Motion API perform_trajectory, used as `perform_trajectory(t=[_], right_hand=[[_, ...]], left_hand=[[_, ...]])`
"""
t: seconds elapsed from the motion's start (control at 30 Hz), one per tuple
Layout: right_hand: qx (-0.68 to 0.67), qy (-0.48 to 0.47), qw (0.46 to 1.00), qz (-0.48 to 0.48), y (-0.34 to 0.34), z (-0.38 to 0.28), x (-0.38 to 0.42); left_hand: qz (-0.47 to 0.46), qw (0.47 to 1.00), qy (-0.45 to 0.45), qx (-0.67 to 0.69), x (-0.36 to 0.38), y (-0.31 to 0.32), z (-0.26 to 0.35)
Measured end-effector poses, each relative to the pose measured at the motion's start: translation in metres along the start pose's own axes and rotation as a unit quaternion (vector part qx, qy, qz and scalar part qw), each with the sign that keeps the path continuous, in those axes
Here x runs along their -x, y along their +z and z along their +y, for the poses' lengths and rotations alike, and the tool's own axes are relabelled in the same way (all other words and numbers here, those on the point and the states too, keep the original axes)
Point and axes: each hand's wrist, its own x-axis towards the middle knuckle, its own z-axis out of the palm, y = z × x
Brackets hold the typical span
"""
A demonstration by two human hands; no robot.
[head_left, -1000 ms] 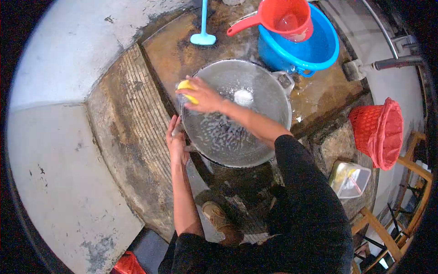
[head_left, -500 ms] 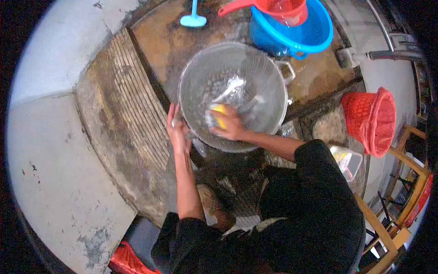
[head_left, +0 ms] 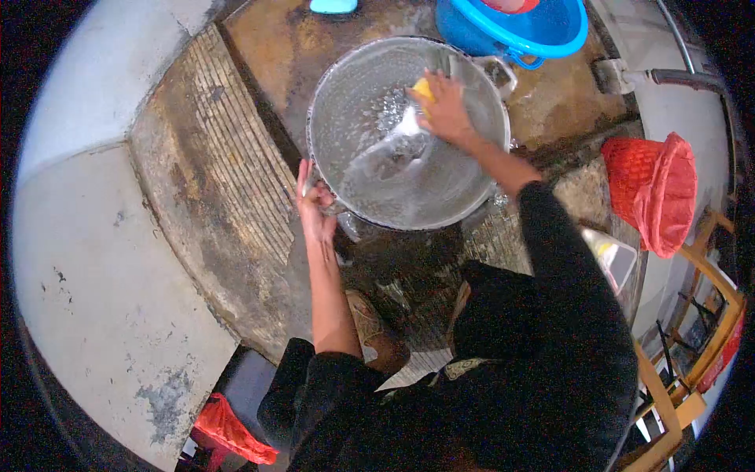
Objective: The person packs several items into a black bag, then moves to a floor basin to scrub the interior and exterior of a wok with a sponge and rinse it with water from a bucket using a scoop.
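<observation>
A large round metal pot point(head_left: 370, 169) with wet, sudsy inner walls and some water lies in front of me, its opening facing up toward me. My right hand point(head_left: 447, 110) is inside it, closed on a yellow sponge point(head_left: 425, 88) against the upper right of the inner surface. At the pot's lower left edge, my left hand point(head_left: 316, 208) grips the rim, fingers curled and thumb pointing up along the outside. One loop handle point(head_left: 507, 77) of the pot sticks out at the upper right.
Behind the pot stands a blue tub point(head_left: 550, 47) with a red dipper point(head_left: 511, 4) in it. A light blue tool head point(head_left: 334, 6) lies at the top. To the right are a red basket point(head_left: 629, 177), a clear plastic container point(head_left: 612, 256) and wooden chairs point(head_left: 664, 393).
My right hand has moved the sponge from the pot's lower middle up to its upper right. My left hand stays at the rim. The view has shifted slightly.
</observation>
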Motion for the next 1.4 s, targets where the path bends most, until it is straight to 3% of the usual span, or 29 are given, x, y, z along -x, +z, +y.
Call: perform_trajectory(t=[0.1,0.2,0.23,0.37,0.43,0.5,0.57,0.7,0.77,0.8,0.83,0.97,1.03,1.1,1.17,1.27,1.33,1.4], right_hand=[[-0.177,0.152,0.962,0.144,0.028,-0.112,-0.038],[-0.433,0.140,0.883,0.114,0.019,-0.206,-0.029],[-0.517,0.093,0.848,0.069,0.011,-0.210,-0.009],[-0.498,-0.162,0.825,-0.213,-0.040,-0.131,0.070],[-0.173,-0.241,0.889,-0.349,-0.071,-0.060,0.054],[0.075,-0.146,0.953,-0.253,-0.049,-0.009,0.036],[0.060,-0.065,0.996,-0.033,-0.016,0.007,0.001],[-0.174,0.138,0.971,0.092,0.015,-0.125,-0.044],[-0.407,0.082,0.908,0.060,0.008,-0.192,-0.033],[-0.463,0.039,0.885,0.046,0.017,-0.208,-0.017],[-0.506,0.018,0.860,-0.061,-0.006,-0.206,0.006],[-0.453,-0.091,0.828,-0.316,-0.066,-0.123,0.081],[-0.273,-0.154,0.830,-0.461,-0.112,-0.048,0.063],[-0.084,-0.164,0.920,-0.346,-0.092,0.016,0.044],[0.051,-0.199,0.966,-0.160,-0.070,0.056,0.011],[-0.057,-0.049,0.997,0.023,-0.002,0.006,0.001],[-0.177,0.087,0.979,0.057,0.013,-0.081,0.008],[-0.315,0.055,0.944,0.081,0.012,-0.158,0.020]], left_hand=[[0.007,0.999,-0.006,-0.044,0.000,-0.005,-0.001],[0.010,0.999,0.028,-0.023,-0.001,0.012,0.005],[0.008,0.999,0.034,-0.012,-0.004,0.008,0.004],[0.035,0.998,0.045,0.024,-0.006,-0.004,0.005],[0.024,0.998,0.054,0.035,-0.008,-0.016,-0.001],[0.020,0.998,0.055,0.034,-0.007,-0.020,-0.007],[0.021,0.998,0.046,0.026,-0.002,-0.018,-0.008],[0.042,0.999,0.031,0.013,-0.004,-0.001,-0.002],[0.021,0.999,0.044,-0.004,-0.005,-0.016,-0.002],[0.021,0.999,0.037,0.005,-0.010,-0.022,0.001],[0.012,1.000,0.015,0.016,-0.023,-0.041,0.001],[0.059,0.998,0.032,0.011,-0.026,-0.041,0.006],[0.062,0.997,0.039,0.021,-0.023,-0.029,0.013],[0.060,0.997,0.043,-0.012,-0.015,-0.024,0.015],[0.082,0.996,0.030,-0.001,-0.008,-0.002,0.016],[0.066,0.996,0.052,-0.004,-0.004,0.003,0.010],[0.070,0.993,0.071,-0.062,0.002,0.011,0.015],[0.078,0.994,0.075,-0.029,0.005,0.014,0.014]])
